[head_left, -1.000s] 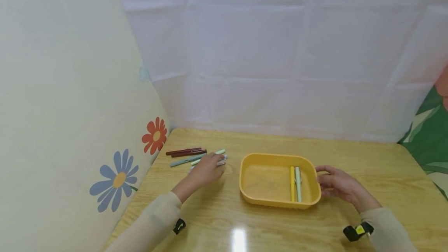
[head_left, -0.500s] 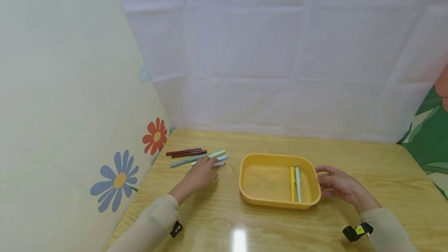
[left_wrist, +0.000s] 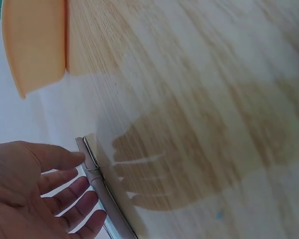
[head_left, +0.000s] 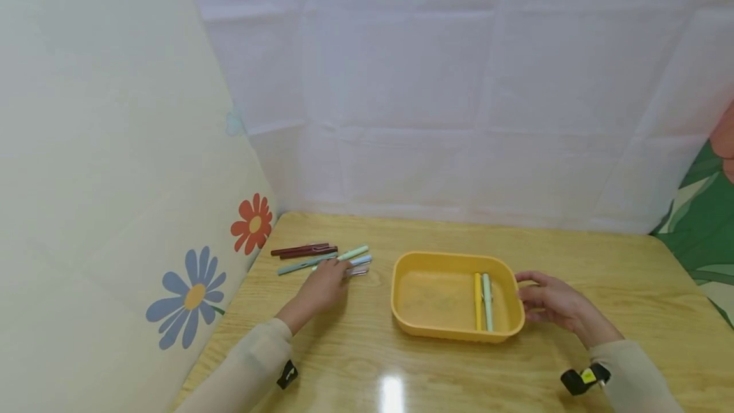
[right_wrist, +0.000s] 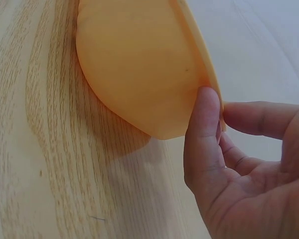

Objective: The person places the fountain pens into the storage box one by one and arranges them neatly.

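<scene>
In the head view my left hand (head_left: 322, 287) lies over the near side of a loose group of pens at the table's left. Its fingertips and thumb are right at a pale lilac-grey pen (left_wrist: 113, 211) with a metal clip, fingers loosely bent. Close by lie a light blue pen (head_left: 361, 260), a light green pen (head_left: 354, 252), a teal pen (head_left: 301, 265) and two dark red pens (head_left: 306, 251). My right hand (head_left: 559, 303) pinches the right rim of a yellow plastic tray (head_left: 432, 330), thumb on the outer wall (right_wrist: 139, 64).
Inside the tray, a yellow pen (head_left: 478, 301) and a mint-green pen (head_left: 488, 301) lie side by side toward the right end. The wooden table (head_left: 344, 362) meets a white cloth backdrop (head_left: 401, 113) behind and a flower-printed wall (head_left: 115, 177) at left.
My left hand has drawn back a little to the left and toward me, uncovering more of the pens' right ends. The right hand and the tray have stayed put.
</scene>
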`<control>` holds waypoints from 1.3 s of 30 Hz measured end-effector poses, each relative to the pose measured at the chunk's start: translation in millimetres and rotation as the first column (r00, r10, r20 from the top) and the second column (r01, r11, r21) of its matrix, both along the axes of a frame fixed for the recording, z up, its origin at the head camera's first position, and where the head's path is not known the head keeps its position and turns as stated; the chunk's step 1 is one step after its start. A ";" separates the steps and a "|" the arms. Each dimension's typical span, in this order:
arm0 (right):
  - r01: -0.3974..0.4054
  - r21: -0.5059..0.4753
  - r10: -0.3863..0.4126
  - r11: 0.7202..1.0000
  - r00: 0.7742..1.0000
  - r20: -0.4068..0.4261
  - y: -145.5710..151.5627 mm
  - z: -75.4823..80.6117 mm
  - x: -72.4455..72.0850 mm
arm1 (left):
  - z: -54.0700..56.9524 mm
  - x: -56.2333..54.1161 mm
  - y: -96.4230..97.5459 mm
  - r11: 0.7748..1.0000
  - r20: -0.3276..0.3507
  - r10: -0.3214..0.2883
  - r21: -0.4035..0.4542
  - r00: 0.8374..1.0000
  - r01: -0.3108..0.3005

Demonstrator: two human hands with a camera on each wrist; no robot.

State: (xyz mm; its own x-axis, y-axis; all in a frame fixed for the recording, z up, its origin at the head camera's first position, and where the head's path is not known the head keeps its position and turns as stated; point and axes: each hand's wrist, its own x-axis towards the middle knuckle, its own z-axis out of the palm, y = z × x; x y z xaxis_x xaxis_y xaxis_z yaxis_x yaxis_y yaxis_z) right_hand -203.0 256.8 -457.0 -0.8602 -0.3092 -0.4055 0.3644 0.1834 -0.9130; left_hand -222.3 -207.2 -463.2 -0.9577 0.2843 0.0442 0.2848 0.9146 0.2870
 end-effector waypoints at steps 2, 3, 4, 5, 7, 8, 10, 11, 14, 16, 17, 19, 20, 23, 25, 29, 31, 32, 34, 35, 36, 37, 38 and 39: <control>-0.004 0.002 0.004 1.000 1.000 -0.003 0.3 0.0 -0.3 | -0.6 -0.9 -0.5 1.000 -0.008 -0.003 -0.011 1.000 0.002; -0.007 0.001 0.007 1.000 1.000 -0.004 0.4 0.0 -0.1 | -0.9 -1.4 -0.7 1.000 -0.006 -0.004 -0.016 1.000 0.004; -0.006 0.003 0.006 1.000 1.000 -0.003 0.5 0.0 -0.2 | -1.1 -2.2 -1.4 1.000 -0.005 -0.008 -0.015 1.000 0.007; -0.007 0.003 0.007 1.000 1.000 -0.002 0.6 0.2 -0.3 | -1.4 -3.2 -2.1 1.000 -0.003 -0.012 -0.011 1.000 0.012; -0.013 0.000 0.013 1.000 1.000 -0.003 1.0 0.5 -0.2 | -1.5 -5.1 -3.6 1.000 0.002 -0.020 0.000 1.000 0.020; -0.015 -0.001 0.015 1.000 1.000 -0.003 1.1 0.8 0.0 | -1.4 -5.9 -4.4 1.000 0.000 -0.027 0.004 1.000 0.027; -0.014 -0.001 0.014 1.000 1.000 -0.002 1.0 1.5 0.4 | -1.5 -7.5 -6.0 0.999 -0.009 -0.043 0.008 0.999 0.043; -0.014 -0.002 0.014 1.000 1.000 -0.003 1.0 1.7 0.8 | -1.5 -8.3 -6.5 0.999 -0.011 -0.047 0.008 0.999 0.047; -0.013 -0.001 0.013 1.000 1.000 -0.004 1.1 2.0 1.3 | -0.9 -9.8 -7.8 0.999 0.013 -0.046 0.007 0.999 0.046; -0.009 -0.001 0.009 1.000 1.000 -0.002 1.1 1.9 1.3 | -0.3 -10.7 -8.2 0.999 0.043 -0.034 0.002 0.999 0.034; -0.009 -0.001 0.009 1.000 1.000 -0.003 1.1 1.9 1.2 | 0.3 -11.0 -8.3 1.000 0.059 -0.027 0.000 0.998 0.027; -0.005 0.001 0.005 1.000 1.000 -0.001 1.1 1.8 0.8 | 1.3 -11.4 -8.3 1.000 0.086 -0.013 -0.011 0.996 0.014; -0.001 0.002 0.001 1.000 1.000 0.002 0.9 1.8 0.5 | 1.6 -11.6 -8.1 1.000 0.096 -0.008 -0.014 0.995 0.009; 0.000 0.008 0.000 1.000 1.000 0.003 0.5 1.4 -0.4 | 2.3 -11.3 -7.7 1.000 0.110 0.007 -0.023 0.994 -0.005; 0.003 0.014 -0.003 1.000 1.000 0.005 -0.2 1.0 -1.0 | 2.6 -10.9 -7.6 1.000 0.107 0.010 -0.026 0.994 -0.007; 0.006 0.021 -0.006 1.000 1.000 0.002 -1.5 0.6 -1.1 | 1.9 -10.7 -8.1 0.999 0.089 0.001 -0.037 0.996 0.002; 0.004 0.023 -0.004 1.000 1.000 0.000 -1.7 0.3 -0.9 | 1.4 -11.4 -8.2 1.000 0.086 -0.001 -0.030 0.996 0.004; 0.003 0.024 -0.003 1.000 1.000 -0.002 -1.7 0.3 -0.7 | 0.9 -11.9 -8.2 1.000 0.092 0.005 -0.024 0.996 -0.003; -0.001 0.025 0.001 1.000 1.000 -0.005 -1.5 0.0 -0.7 | 0.3 -13.1 -8.2 1.000 0.107 0.018 -0.002 0.994 -0.017; -0.003 0.025 0.003 1.000 1.000 -0.006 -1.2 -0.1 -0.8 | 0.2 -13.7 -8.2 1.000 0.119 0.026 0.009 0.992 -0.027; -0.003 0.024 0.003 1.000 1.000 -0.006 -1.0 -0.1 -0.9 | 0.6 -14.0 -8.1 0.999 0.139 0.039 0.025 0.989 -0.043; -0.003 0.024 0.004 1.000 1.000 -0.006 -0.7 -0.1 -1.0 | 0.8 -14.3 -8.2 0.998 0.152 0.050 0.037 0.987 -0.056; -0.002 0.023 0.002 1.000 1.000 -0.005 -0.6 0.1 -1.1 | 1.0 -14.6 -8.4 0.997 0.164 0.060 0.043 0.985 -0.068; -0.007 0.021 0.007 1.000 1.000 -0.008 -0.1 -0.1 -1.4 | 1.7 -15.1 -8.5 0.996 0.174 0.065 0.054 0.983 -0.075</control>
State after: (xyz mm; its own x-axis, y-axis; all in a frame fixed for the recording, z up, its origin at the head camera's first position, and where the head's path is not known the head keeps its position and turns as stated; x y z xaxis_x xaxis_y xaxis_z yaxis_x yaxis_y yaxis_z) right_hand -204.4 256.7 -457.1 -0.8612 -0.3065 -0.4054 0.3562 0.2050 -0.9116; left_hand -237.4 -215.7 -461.5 -0.9700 0.2181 -0.1072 0.1624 0.9100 0.3815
